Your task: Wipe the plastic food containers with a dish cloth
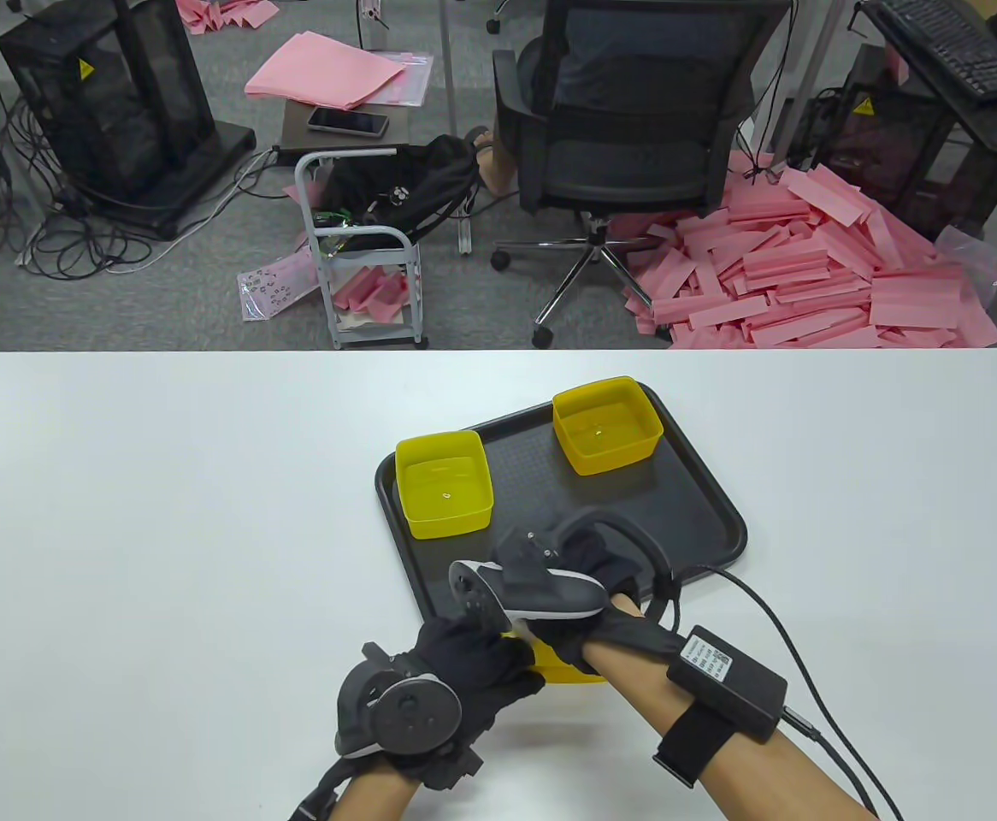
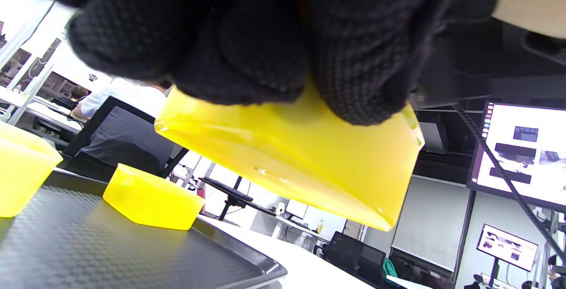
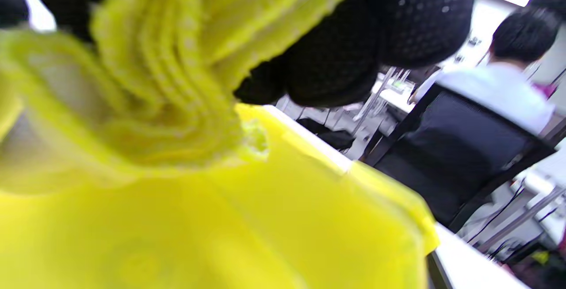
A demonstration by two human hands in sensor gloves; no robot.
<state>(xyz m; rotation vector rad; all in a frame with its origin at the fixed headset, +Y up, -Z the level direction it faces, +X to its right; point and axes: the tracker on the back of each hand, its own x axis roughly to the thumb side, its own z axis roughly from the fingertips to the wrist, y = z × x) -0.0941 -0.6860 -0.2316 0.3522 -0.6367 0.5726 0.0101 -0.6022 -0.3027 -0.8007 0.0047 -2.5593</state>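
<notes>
Desk (image 1: pixel 165 513): white, rounded far corners, carries a dark tray (image 1: pixel 704 505) set at an angle near the middle.

On the tray: two yellow plastic containers standing open side up, one at the left edge (image 1: pixel 445 484), one at the far corner (image 1: pixel 607 425), well apart from each other.

Third yellow container (image 2: pixel 300 156): held off the tray at its near edge, between both hands, tilted. In the table view only a sliver of it shows under the hands.

Left hand (image 1: pixel 464 663): fingers (image 2: pixel 353 59) curled close over the container's rim, gripping it from the left side.

Right hand (image 1: pixel 588 590): reaches across above the container. Right wrist view shows its fingers (image 3: pixel 398 23) closed around a bunched yellow dish cloth (image 3: pixel 177 81), the cloth touching the container.

Room beyond the desk: grey floor, a black office chair (image 1: pixel 627 145) with someone seated, a heap of pink foam strips (image 1: pixel 806 274) to the right, a small white cart (image 1: pixel 362 248), cables on the left.
</notes>
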